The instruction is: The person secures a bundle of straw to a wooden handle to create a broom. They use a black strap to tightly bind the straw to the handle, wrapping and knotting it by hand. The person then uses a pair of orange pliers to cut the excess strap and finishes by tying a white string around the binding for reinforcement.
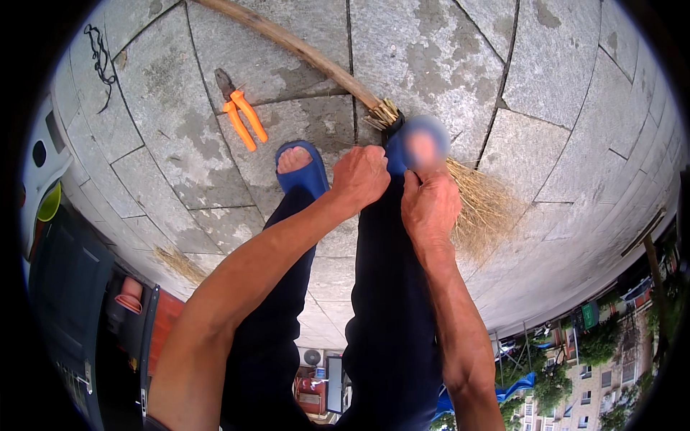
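A straw broom lies on the paving, its wooden handle running up to the far left and its bristles fanning out to the right. A dark band circles its neck, where cut stalk ends stick out. My right foot, in a blue slipper, rests on the broom beside the band. My left hand is closed in a fist just left of that foot. Close by on the right, my right hand is closed too, thumb against the fingers. Whatever they grip is hidden.
Pliers with orange handles lie left of the broom. A tangled black cord is at the far left. My left foot wears a blue slipper. Loose straw lies near my left arm. A dark door stands at the left edge.
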`<state>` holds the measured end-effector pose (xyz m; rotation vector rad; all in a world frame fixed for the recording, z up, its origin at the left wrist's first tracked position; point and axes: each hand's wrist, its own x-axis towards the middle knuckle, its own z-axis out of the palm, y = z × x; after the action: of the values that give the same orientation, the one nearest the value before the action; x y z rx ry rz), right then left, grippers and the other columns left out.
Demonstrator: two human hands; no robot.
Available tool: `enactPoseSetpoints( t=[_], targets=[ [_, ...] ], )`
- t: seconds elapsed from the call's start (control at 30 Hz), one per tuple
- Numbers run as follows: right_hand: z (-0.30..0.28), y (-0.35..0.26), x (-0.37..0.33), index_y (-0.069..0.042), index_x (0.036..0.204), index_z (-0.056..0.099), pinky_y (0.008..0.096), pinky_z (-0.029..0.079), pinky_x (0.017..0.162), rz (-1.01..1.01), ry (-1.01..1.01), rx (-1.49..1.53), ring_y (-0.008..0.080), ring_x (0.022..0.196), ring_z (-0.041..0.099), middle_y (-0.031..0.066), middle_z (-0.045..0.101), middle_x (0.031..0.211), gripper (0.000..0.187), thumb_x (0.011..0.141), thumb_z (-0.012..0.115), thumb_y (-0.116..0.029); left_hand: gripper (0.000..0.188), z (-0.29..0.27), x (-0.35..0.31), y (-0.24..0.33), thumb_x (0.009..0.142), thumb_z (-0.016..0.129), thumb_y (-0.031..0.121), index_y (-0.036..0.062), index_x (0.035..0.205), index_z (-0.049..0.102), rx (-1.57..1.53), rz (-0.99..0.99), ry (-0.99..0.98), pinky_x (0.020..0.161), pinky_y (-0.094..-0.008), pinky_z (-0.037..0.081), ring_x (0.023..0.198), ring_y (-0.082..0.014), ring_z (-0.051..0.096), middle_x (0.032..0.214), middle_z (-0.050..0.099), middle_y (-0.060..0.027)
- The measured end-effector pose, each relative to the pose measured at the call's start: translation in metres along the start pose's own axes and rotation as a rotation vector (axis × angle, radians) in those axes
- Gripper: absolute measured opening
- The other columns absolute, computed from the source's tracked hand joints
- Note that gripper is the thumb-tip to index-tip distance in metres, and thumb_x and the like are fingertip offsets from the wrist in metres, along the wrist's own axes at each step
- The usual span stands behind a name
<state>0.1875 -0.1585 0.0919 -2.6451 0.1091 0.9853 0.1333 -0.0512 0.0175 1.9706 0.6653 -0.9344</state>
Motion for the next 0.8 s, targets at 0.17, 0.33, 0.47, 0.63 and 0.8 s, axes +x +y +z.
enactPoseSetpoints(
  t=[0.17,0.33,0.47,0.63,0.8],
  targets=[
    [-0.009,0.006,0.003,-0.004,0.096,0.073,0.0488,0.051,0.074,0.13,-0.176,-0.076,0.0429,0.076,0.066,0.021,0.068,0.077,0.021,0.086,0.065,-0.02,0.021,0.0,-0.006,-0.017,0.088,0.056,0.015,-0.0026,0.077,0.057,-0.121,-0.02,0.024,0.071,-0.0531,0.047,0.084,-0.0498,0.06,0.08,0.061,-0.0281],
    [-0.01,0.019,0.0,-0.004,0.096,0.071,0.0438,0.051,0.071,-0.048,-0.12,0.045,0.0368,0.076,0.067,0.0178,0.068,0.082,0.016,0.083,0.066,-0.009,0.021,-0.006,-0.015,-0.026,0.088,0.054,0.015,-0.0024,0.078,0.057,-0.114,0.051,0.002,0.074,-0.0502,0.046,0.085,-0.0484,0.058,0.084,0.06,-0.0262],
    [-0.016,0.023,0.001,-0.006,0.1,0.07,0.0497,0.05,0.073,-0.192,-0.014,0.083,0.0414,0.083,0.065,0.0204,0.068,0.097,0.023,0.08,0.062,0.002,0.016,-0.009,-0.008,-0.024,0.086,0.057,0.009,0.0019,0.073,0.062,-0.059,0.24,0.089,0.078,-0.0467,0.051,0.089,-0.0391,0.062,0.086,0.063,-0.0166],
    [-0.024,0.024,0.019,-0.007,0.104,0.068,0.0441,0.049,0.076,-0.573,0.172,0.152,0.0343,0.084,0.061,0.0127,0.067,0.097,0.037,0.074,0.059,0.012,0.01,0.004,0.008,-0.031,0.082,0.059,0.002,0.0005,0.075,0.064,-0.1,0.487,0.226,0.08,-0.0419,0.051,0.093,-0.0309,0.061,0.093,0.063,-0.0106],
    [-0.016,0.035,0.039,-0.006,0.103,0.067,0.0411,0.047,0.071,-0.677,0.204,0.313,0.0325,0.08,0.058,0.0108,0.065,0.095,0.032,0.076,0.063,0.01,0.013,0.0,0.019,-0.006,0.082,0.058,0.005,-0.0031,0.075,0.065,-0.254,0.449,0.294,0.08,-0.0368,0.051,0.091,-0.0281,0.061,0.095,0.067,-0.0105]
  ],
)
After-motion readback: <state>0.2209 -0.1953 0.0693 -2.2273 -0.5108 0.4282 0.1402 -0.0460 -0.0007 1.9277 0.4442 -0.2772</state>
